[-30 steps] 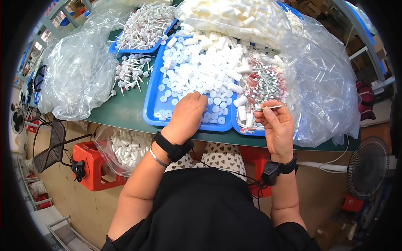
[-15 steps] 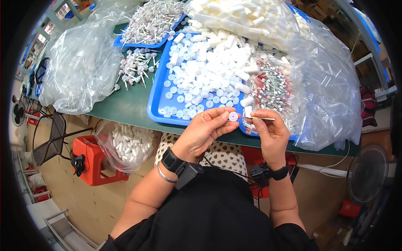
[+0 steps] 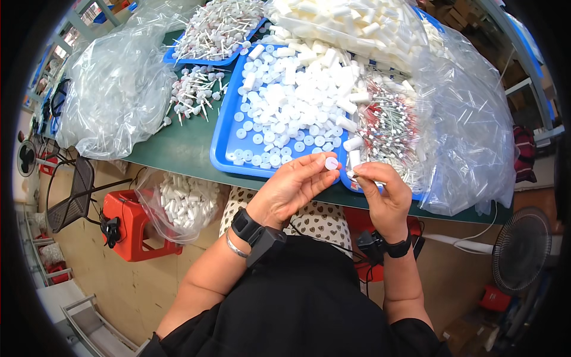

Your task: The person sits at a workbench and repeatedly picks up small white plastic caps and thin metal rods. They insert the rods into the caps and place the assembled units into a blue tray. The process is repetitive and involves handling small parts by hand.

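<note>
Between the thumb and forefinger of my left hand (image 3: 291, 185) is a small round white disc (image 3: 331, 163), its flat face showing. A faint pinkish mark crosses that face. Just to the right, my right hand (image 3: 383, 193) is closed in a pinch on a small white piece (image 3: 351, 174), mostly hidden by the fingers. The two hands are apart, level with each other over the front edge of a blue tray (image 3: 223, 143). Many translucent white discs (image 3: 275, 159) and white foam cylinders (image 3: 353, 143) lie in that tray, just beyond my fingers.
Red-and-white wire-like parts (image 3: 389, 116) fill the tray's right side. Finished-looking disc-headed sticks (image 3: 193, 92) lie on the green table (image 3: 172, 149) and in another blue tray (image 3: 169, 56). Clear plastic bags (image 3: 113, 89) flank the trays. A red stool (image 3: 122, 220) and fan (image 3: 522, 244) stand below.
My right hand has turned, and the white stick that stuck out to the right of its fingers no longer shows. The disc in my left hand has turned slightly, its face now looking different.
</note>
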Motion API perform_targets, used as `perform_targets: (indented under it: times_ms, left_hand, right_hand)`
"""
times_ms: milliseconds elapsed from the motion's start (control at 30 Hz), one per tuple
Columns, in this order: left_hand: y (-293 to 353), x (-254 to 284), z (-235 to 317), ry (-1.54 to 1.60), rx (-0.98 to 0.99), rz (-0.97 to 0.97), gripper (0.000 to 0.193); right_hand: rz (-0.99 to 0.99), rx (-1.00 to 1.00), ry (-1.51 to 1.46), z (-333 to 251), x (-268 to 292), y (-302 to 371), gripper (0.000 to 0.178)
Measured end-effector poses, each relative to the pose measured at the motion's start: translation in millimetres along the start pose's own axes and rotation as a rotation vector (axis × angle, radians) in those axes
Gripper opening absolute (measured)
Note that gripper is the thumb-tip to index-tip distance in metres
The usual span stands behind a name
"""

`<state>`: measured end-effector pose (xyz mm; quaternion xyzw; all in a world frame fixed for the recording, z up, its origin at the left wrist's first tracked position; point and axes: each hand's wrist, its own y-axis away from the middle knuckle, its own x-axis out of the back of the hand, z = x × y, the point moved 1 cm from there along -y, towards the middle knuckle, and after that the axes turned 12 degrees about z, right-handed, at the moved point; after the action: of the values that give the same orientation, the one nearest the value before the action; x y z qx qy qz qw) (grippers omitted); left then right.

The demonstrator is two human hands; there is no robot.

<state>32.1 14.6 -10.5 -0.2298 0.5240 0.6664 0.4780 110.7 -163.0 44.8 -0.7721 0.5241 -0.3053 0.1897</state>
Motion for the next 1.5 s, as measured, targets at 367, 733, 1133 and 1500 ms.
perform_targets:
  times_ms: [367, 733, 1133, 1500]
  left_hand:
    - [8, -10, 4, -0.119, -0.090, 0.093, 0.032]
    - [11, -11, 3, -0.217, -0.095, 0.027, 0.034]
    - [6, -7, -15, -0.162, -0.075, 0.040, 0.030]
    - [0, -12, -30, -0.101, 0.004, 0.098, 0.032]
  right_hand:
    - [0.017, -0.056, 0.036, -2, 1, -2, 0.014]
    - [0.014, -0.291, -0.062, 1, -2, 8, 0.014]
    - [-0.132, 0.081, 0.415, -3, -4, 5, 0.017]
    - [-0.121, 0.214, 0.488, 5, -5, 16, 0.023]
